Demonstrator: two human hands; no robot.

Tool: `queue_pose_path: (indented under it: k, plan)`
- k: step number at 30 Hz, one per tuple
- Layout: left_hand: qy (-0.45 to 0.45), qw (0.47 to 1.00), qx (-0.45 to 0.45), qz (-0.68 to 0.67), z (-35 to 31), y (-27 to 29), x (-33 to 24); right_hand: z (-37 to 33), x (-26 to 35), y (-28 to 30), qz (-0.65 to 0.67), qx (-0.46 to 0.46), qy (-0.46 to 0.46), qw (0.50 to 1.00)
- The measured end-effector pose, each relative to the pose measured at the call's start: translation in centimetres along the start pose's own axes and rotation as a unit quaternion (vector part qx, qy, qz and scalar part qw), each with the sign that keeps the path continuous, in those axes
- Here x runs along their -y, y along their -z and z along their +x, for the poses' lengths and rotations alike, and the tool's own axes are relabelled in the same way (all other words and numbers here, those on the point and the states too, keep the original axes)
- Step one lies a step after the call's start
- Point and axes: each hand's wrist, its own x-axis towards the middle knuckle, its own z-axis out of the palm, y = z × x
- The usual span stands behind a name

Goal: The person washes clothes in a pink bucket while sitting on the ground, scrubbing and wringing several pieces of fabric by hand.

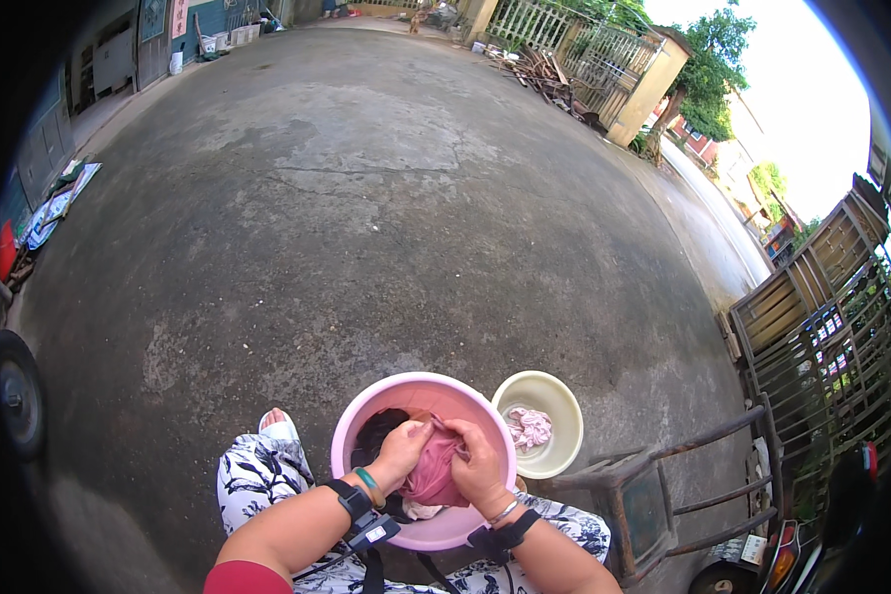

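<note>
Between my knees stands a large pink basin with wet laundry in it. Both hands are over it, close together, gripping a dusky pink garment. My left hand pinches the cloth near its upper edge. My right hand grips the same cloth just to the right, fingers curled. Dark cloth lies at the basin's left inside, and a bit of white cloth shows below the garment. What else lies under the garment is hidden.
A smaller cream basin with a pale pink bunched cloth stands right of the pink one. A wooden chair is at my right, beside a motorbike's rear. A wheel stands far left. Concrete ground stretches ahead.
</note>
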Motion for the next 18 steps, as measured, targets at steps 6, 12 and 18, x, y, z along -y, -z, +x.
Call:
queue_pose_path:
  k: [6,12,18]
  plan:
    - [0.194,0.978,-0.080,-0.018,0.2,0.1,2.0,-1.9,2.6,-3.5,-0.189,0.066,0.150,0.968]
    - [0.180,0.968,-0.141,-0.108,-0.5,-1.0,2.4,0.5,-2.1,-4.2,-0.196,0.008,0.072,0.978]
    - [0.184,0.968,-0.131,-0.107,-0.8,-1.7,1.7,0.2,-1.7,-4.4,-0.198,-0.018,0.091,0.976]
